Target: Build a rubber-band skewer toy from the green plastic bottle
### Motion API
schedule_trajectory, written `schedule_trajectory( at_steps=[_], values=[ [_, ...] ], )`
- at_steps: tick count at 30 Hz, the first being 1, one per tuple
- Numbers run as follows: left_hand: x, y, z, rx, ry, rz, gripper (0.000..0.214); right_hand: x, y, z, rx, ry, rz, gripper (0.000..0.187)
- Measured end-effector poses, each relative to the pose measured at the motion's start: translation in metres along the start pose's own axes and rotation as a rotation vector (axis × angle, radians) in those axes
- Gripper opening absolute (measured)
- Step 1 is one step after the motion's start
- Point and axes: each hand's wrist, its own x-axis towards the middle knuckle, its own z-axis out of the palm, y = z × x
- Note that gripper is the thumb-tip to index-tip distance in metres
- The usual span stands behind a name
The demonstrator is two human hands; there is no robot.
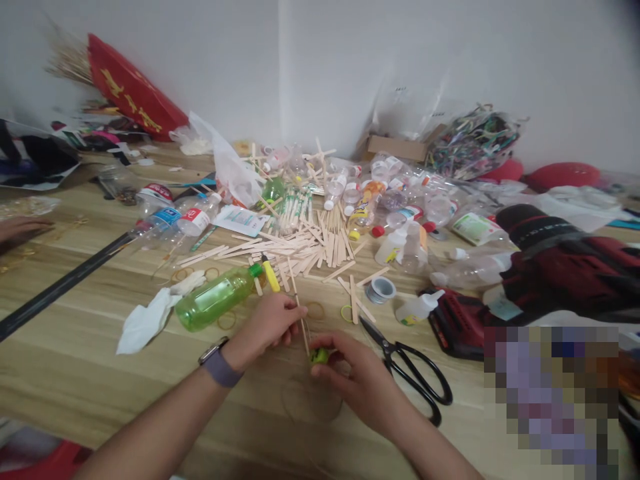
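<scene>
My left hand (274, 319), with a watch on its wrist, pinches a thin wooden stick (295, 290) that points away from me. At the stick's near end, my right hand (345, 363) grips a small green bottle cap (319, 356) between thumb and fingers. Whether the stick is fixed in the cap I cannot tell. A thin strand seems to loop below my hands. Left of my hands lies a green plastic bottle (217, 299) on its side, beside a yellow-handled tool (271, 276). Black-handled scissors (400, 360) lie open just right of my right hand.
Loose craft sticks (320, 243) and clear plastic bottles (395, 200) crowd the table's back half. A red power drill (560, 260) stands at right, near glue bottles (419, 308) and a tape roll (381, 290). White tissue (145, 323) lies left; another person's hand (23, 228) shows at the left edge.
</scene>
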Motion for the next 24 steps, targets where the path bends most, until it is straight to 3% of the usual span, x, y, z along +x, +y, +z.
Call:
schedule_trajectory(
  at_steps=[4, 8, 14, 24],
  values=[
    [-0.001, 0.004, 0.002, -0.074, -0.004, 0.030, 0.029, 0.000, 0.000, 0.000, 0.004, 0.025, 0.033, 0.021],
    [-0.013, 0.019, -0.009, -0.159, 0.022, 0.094, 0.027, -0.001, 0.003, -0.002, 0.039, 0.107, 0.055, 0.019],
    [-0.031, 0.043, -0.016, -0.223, 0.090, 0.180, 0.029, -0.001, 0.003, 0.001, 0.291, 0.168, 0.074, 0.034],
    [-0.040, 0.041, -0.004, -0.289, 0.080, 0.289, 0.033, -0.003, 0.003, 0.001, 0.454, 0.235, 0.015, 0.035]
  ],
)
